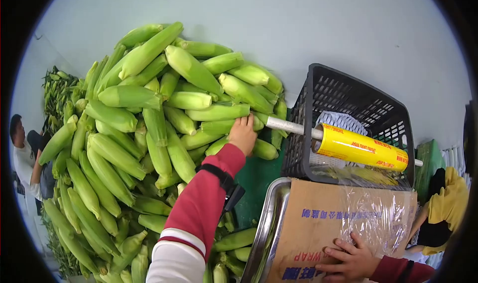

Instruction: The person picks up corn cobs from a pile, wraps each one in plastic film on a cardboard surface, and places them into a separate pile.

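Observation:
A large heap of green corn ears in their husks (189, 71) fills the left and middle. My left hand (242, 135) reaches into its right side, with its fingers over an ear of corn (219, 127); whether they grip it is hard to tell. My right hand (351, 259) lies spread on a cardboard sheet (311, 203) covered partly by clear film (378, 208). The cardboard rests over a metal tray (264, 223). Above it, a yellow roll of wrap (363, 148) sits on a metal rod across a black crate.
The black plastic crate (358, 89) holds white netted material. A green surface (254, 178) shows between corn and tray. One person (22, 148) is at the far left, and another in yellow (445, 208) at the far right. A pale wall stands behind.

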Available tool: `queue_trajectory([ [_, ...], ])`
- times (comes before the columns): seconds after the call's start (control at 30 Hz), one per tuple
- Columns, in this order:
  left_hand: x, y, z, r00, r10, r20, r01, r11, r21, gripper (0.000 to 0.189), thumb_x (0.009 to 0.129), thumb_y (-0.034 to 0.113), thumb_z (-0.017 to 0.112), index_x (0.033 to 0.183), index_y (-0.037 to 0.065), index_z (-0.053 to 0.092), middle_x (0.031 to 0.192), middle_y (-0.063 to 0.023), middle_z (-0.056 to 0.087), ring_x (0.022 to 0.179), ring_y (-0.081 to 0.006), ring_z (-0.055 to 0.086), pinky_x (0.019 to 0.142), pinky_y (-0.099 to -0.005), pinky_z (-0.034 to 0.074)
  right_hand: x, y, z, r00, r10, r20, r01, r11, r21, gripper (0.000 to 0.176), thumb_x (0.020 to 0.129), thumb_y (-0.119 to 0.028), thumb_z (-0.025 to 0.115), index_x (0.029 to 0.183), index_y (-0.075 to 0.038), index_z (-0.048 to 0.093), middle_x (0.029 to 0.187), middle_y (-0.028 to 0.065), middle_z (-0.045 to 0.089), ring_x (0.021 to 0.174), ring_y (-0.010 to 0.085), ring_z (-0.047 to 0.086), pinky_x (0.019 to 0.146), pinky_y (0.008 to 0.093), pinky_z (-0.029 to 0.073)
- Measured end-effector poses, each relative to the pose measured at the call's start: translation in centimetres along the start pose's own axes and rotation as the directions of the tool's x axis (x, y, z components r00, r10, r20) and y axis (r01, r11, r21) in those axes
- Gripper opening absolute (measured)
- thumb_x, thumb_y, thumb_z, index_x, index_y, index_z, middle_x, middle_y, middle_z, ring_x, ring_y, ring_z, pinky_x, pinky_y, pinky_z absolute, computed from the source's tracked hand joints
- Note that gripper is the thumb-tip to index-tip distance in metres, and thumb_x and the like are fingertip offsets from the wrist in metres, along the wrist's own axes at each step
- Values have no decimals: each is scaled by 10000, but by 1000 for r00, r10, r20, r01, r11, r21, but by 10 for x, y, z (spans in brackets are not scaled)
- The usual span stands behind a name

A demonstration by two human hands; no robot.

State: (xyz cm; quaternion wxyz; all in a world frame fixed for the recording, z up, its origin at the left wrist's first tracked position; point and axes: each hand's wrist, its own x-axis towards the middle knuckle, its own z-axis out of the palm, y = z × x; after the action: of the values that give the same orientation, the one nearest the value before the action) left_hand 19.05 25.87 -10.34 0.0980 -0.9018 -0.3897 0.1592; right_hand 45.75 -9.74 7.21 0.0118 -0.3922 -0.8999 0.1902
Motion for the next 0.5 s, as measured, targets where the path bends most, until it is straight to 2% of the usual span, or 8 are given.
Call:
queue_trajectory([
  [0.1,2,7,6,1000,22,-19,-21,999,48,398,724,416,734,1056,196,741,1387,-142,434,1279,-367,378,1066,-523,310,0,-4,-4,996,25,88,-11,988,-154,561,788,-619,628,1312,-431,558,1371,-46,503,1289,210,442,1116,557,225],
  [0.13,-5,7,6,999,43,-18,-42,997,60,377,731,413,728,1045,205,744,1361,-146,449,1254,-365,398,1055,-538,320,-2,-5,-2,996,36,76,-24,989,-147,558,789,-614,630,1310,-430,560,1367,-46,508,1278,211,452,1108,558,237],
  [0.2,-36,5,6,976,147,-161,-134,987,88,355,733,420,725,1026,222,744,1301,-152,469,1194,-372,434,1018,-563,350,-5,-5,7,997,54,47,-48,991,-127,550,790,-604,633,1307,-428,563,1359,-45,518,1254,212,473,1091,560,260],
  [0.23,-56,1,0,962,180,-206,-186,982,-8,492,610,411,801,1047,202,718,1359,-218,431,1192,-406,433,992,-534,384,-5,-6,9,998,53,28,-49,990,-134,550,788,-603,635,1304,-426,565,1355,-44,523,1250,213,477,1091,559,260],
  [0.33,-115,-5,-46,965,112,-236,-161,967,-199,545,570,401,825,1053,177,707,1340,-250,422,1174,-417,442,989,-504,395,-6,-5,7,999,46,1,-46,986,-162,550,781,-602,641,1296,-420,573,1344,-40,538,1251,220,477,1099,560,249],
  [0.4,-151,-5,-77,950,50,-307,-112,976,-188,599,533,376,846,1069,159,693,1332,-281,407,1171,-423,446,983,-467,408,-5,-4,9,1000,20,3,-20,981,-191,553,773,-606,646,1289,-418,578,1339,-35,545,1268,229,464,1113,568,226],
  [0.43,-171,-7,-99,957,-18,-290,-67,957,-284,623,525,365,852,1086,152,685,1328,-296,400,1165,-424,455,978,-460,416,-7,-3,10,1000,21,17,-18,983,-185,562,754,-596,671,1275,-399,592,1358,-1,531,1312,266,427,1130,582,188],
  [0.5,-212,-11,-122,952,-94,-290,23,971,-240,618,531,349,856,1086,135,685,1326,-310,395,1171,-442,455,997,-458,415,-7,-5,13,999,12,33,-5,979,-206,564,746,-586,687,1266,-387,600,1371,25,518,1334,298,402,1133,591,174],
])
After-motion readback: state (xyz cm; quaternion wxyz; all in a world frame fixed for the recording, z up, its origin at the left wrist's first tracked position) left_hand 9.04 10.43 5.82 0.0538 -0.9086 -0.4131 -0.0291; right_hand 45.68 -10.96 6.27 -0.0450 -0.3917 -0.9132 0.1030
